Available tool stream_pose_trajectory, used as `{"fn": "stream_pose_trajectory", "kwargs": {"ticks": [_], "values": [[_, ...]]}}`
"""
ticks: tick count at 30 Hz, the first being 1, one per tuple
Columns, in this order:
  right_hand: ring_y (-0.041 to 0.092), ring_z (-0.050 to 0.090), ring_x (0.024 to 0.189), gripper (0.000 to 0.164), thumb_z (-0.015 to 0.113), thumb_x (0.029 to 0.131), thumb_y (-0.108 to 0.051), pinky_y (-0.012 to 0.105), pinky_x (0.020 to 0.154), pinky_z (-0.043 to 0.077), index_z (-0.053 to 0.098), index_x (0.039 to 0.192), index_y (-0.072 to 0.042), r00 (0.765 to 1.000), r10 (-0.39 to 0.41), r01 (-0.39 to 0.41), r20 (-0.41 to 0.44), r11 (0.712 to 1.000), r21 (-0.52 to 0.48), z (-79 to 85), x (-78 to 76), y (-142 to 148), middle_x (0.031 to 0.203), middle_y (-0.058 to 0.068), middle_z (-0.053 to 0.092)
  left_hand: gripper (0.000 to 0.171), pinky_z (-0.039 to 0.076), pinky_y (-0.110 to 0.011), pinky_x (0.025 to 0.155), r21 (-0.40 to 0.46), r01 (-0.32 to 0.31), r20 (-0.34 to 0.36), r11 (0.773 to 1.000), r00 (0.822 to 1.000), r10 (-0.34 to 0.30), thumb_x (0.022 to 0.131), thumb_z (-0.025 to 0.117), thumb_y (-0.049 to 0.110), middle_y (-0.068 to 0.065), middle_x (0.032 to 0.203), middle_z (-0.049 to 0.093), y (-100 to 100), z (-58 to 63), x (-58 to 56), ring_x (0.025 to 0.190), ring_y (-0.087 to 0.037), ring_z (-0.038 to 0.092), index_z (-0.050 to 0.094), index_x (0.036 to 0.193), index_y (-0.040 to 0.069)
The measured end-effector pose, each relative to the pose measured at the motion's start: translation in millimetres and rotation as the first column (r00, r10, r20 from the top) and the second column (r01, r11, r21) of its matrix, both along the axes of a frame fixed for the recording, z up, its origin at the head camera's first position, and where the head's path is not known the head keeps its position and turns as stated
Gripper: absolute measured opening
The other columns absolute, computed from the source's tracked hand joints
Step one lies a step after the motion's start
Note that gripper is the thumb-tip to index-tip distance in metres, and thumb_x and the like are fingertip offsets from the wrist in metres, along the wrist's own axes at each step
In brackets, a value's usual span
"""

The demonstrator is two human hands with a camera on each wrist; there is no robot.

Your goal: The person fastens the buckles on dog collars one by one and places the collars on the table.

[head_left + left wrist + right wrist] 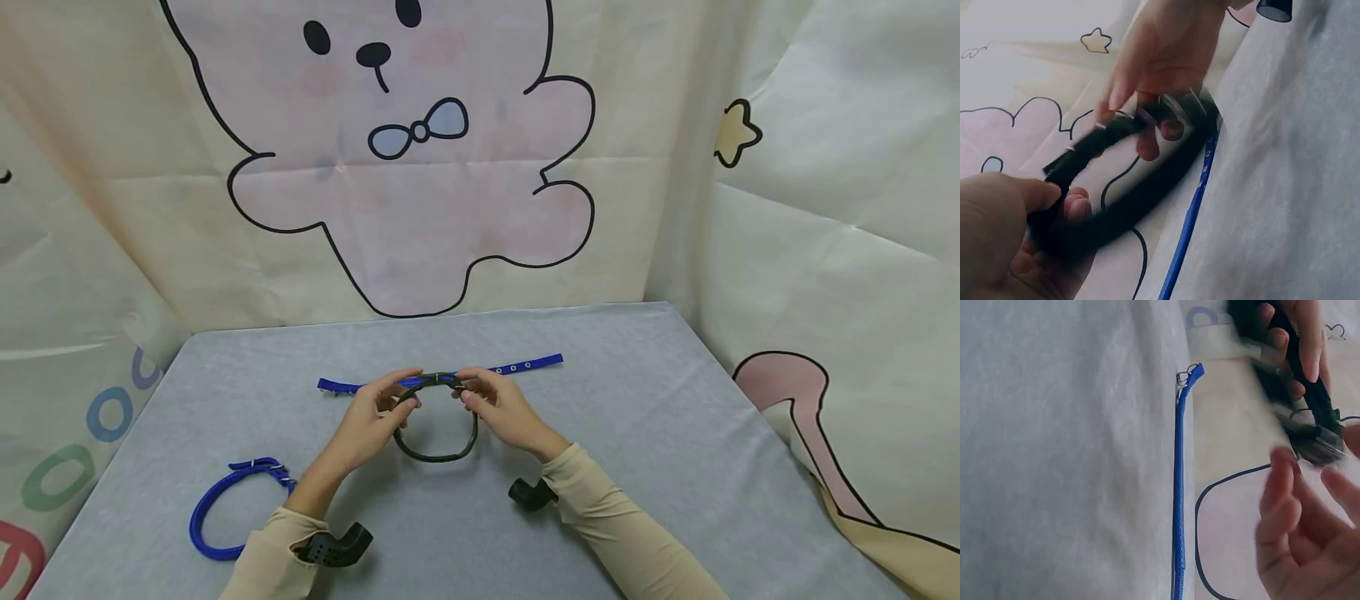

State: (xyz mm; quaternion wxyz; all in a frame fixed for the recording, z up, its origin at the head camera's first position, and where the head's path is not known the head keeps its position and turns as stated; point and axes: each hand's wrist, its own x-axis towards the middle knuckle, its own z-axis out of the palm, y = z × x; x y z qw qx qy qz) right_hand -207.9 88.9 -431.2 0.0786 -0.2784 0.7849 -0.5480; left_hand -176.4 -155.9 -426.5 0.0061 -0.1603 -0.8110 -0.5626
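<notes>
A dark green, nearly black pet collar [435, 458], closed into a loop, is held up over the table between both hands. On its left side the left hand [367, 425] grips the band between thumb and fingers; the left wrist view shows the thumb on the strap [1129, 203]. Opposite it, the right hand [513, 414] pinches the collar at its metal buckle [1322, 445], which is blurred in the right wrist view. Behind the hands, a blue collar [532, 364] with metal eyelets lies stretched out, partly hidden by them.
A second blue collar [206, 508], buckled into a loop, lies at the left front, partly behind the left forearm. The grey cloth-covered table [637, 450] meets printed curtains [615, 292] at the back and sides. Black camera mounts [337, 547] sit on both wrists.
</notes>
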Motion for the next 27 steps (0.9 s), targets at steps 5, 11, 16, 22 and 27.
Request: {"fn": "stream_pose_trajectory", "kwargs": {"ticks": [5, 11, 16, 22, 27], "values": [[0.036, 0.069, 0.098, 0.067, 0.063, 0.099, -0.014, 0.025, 0.075, 0.052, 0.031, 0.158, -0.021, 0.989, 0.134, -0.137, 0.058, 0.989, 0.057, 0.4, 0.4, 1.0, 0.117, 0.026, 0.071, 0.042, 0.055, -0.032, 0.050, 0.123, -0.032, 0.054, 0.992, 0.998, 0.025, 0.105, 0.051, 0.006, -0.028, 0.108, 0.066, -1.9, 1.8, 0.5, 0.058, -0.014, 0.060, 0.053, 0.146, 0.013], [0.033, 0.069, 0.090, 0.083, 0.064, 0.098, -0.008, 0.024, 0.071, 0.051, 0.015, 0.162, -0.026, 0.977, 0.199, -0.203, 0.070, 0.978, 0.055, -2.8, 1.1, -0.2, 0.118, 0.027, 0.070, 0.037, 0.057, -0.034, 0.052, 0.192, -0.040, 0.061, 0.981, 0.998, 0.029, 0.109, 0.044, 0.012, -0.030, 0.114, 0.063, 0.3, 1.6, 0.6, 0.059, -0.010, 0.061, 0.051, 0.145, 0.009], [0.040, 0.065, 0.079, 0.066, 0.054, 0.102, -0.003, 0.029, 0.070, 0.054, 0.026, 0.160, -0.019, 0.983, 0.177, -0.177, 0.044, 0.984, -0.002, -3.7, -1.5, 0.9, 0.109, 0.032, 0.068, 0.039, 0.057, -0.033, 0.054, 0.214, -0.078, 0.065, 0.974, 0.996, 0.065, 0.109, 0.043, 0.011, -0.022, 0.111, 0.065, 0.9, 2.3, 0.7, 0.062, -0.010, 0.062, 0.048, 0.148, 0.015], [0.024, 0.059, 0.067, 0.051, 0.047, 0.106, -0.008, 0.027, 0.061, 0.051, 0.040, 0.156, -0.018, 0.994, 0.090, -0.087, 0.057, 0.995, -0.042, 3.4, -4.1, 5.8, 0.101, 0.027, 0.056, 0.046, 0.057, -0.033, 0.062, 0.093, -0.022, 0.097, 0.995, 0.995, 0.013, 0.108, 0.044, 0.009, -0.027, 0.113, 0.067, -2.2, 3.6, 0.1, 0.071, -0.015, 0.063, 0.043, 0.152, 0.020], [0.032, 0.060, 0.067, 0.048, 0.046, 0.106, -0.008, 0.028, 0.060, 0.053, 0.045, 0.153, -0.017, 0.996, 0.058, -0.055, 0.068, 0.998, -0.043, 6.3, -7.0, 11.2, 0.098, 0.014, 0.056, 0.044, 0.055, -0.034, 0.058, 0.020, 0.022, 0.104, 1.000, 0.994, -0.024, 0.106, 0.049, 0.009, -0.030, 0.110, 0.066, -6.6, 3.6, 0.1, 0.071, -0.015, 0.061, 0.047, 0.149, 0.018]]}}
